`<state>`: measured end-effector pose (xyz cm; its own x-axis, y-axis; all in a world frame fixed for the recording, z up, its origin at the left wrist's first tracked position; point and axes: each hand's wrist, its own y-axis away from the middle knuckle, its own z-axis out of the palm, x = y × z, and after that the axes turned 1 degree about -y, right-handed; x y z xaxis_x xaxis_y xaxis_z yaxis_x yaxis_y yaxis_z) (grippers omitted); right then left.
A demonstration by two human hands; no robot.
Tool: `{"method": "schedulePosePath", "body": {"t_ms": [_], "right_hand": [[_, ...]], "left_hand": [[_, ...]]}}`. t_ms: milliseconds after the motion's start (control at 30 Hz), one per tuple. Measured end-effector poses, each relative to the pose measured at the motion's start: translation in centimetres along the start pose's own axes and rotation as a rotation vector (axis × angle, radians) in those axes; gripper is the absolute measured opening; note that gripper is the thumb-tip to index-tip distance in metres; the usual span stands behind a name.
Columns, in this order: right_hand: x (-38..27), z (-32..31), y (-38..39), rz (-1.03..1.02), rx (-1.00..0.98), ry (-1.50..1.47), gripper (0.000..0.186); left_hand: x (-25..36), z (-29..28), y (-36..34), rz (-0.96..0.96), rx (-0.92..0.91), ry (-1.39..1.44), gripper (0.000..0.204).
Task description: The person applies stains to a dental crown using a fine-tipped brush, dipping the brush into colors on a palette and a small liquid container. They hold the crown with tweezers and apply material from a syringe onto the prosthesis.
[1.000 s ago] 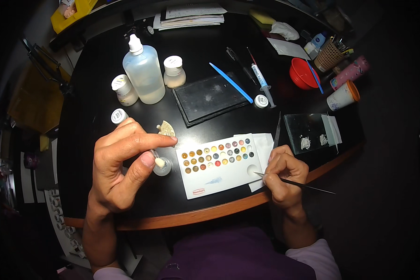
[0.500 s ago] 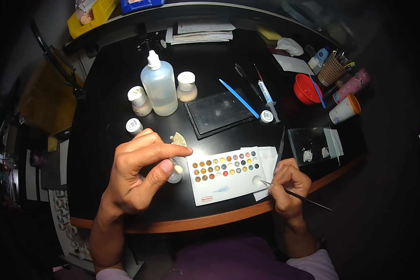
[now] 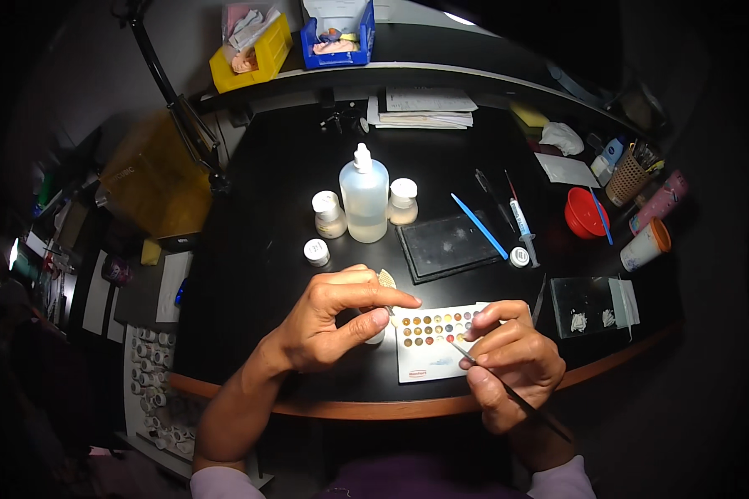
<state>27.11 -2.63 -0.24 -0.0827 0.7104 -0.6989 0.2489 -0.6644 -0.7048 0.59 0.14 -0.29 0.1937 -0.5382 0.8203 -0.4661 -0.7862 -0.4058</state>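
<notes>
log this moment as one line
left hand: holds small pale piece | right hand: holds thin black-handled brush, tip over palette | palette: white, coloured dots, on black table

Two hands (image 3: 333, 320) (image 3: 520, 358), one brush (image 3: 549, 422) and one paint palette (image 3: 412, 358) are in view. The desk (image 3: 250, 291) bears one large clear bottle (image 3: 364, 204), four white-lidded jars (image 3: 329, 218) (image 3: 403, 206) (image 3: 316, 253) (image 3: 519, 257), one syringe (image 3: 521, 220), two blue sticks (image 3: 478, 225) (image 3: 601, 218), one red bowl (image 3: 582, 220), one orange-lidded cup (image 3: 641, 249) and two white mounds (image 3: 578, 321) (image 3: 608, 318). Bins (image 3: 268, 58) (image 3: 337, 60) number two: one yellow, one blue.

Palette (image 3: 416, 360) before a slab (image 3: 453, 248), bottle (image 3: 364, 204) between two jars (image 3: 329, 219) to the slab's left, bowl (image 3: 584, 214) to its right.
</notes>
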Motion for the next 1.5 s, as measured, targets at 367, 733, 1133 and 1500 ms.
{"method": "schedulePosePath", "body": {"t_ms": [367, 733, 1133, 1500], "right_hand": [[1.6, 3.9, -1.8, -0.156, 0.028, -0.07, 0.025], [1.1, 3.8, -1.8, -0.221, 0.001, 0.079, 0.025], [1.4, 3.6, -1.6, -0.224, -0.01, 0.091, 0.023], [1.2, 3.3, -1.4, -0.204, -0.013, 0.041, 0.025]], "left_hand": [[0.2, 0.0, 0.1, 0.013, -0.008, 0.196, 0.028], [-0.1, -0.1, 0.2, 0.011, -0.017, 0.121, 0.03], [0.0, -0.2, 0.3, -0.01, -0.024, 0.11, 0.03], [0.2, -0.6, 0.0, 0.102, -0.029, -0.08, 0.029]]}}
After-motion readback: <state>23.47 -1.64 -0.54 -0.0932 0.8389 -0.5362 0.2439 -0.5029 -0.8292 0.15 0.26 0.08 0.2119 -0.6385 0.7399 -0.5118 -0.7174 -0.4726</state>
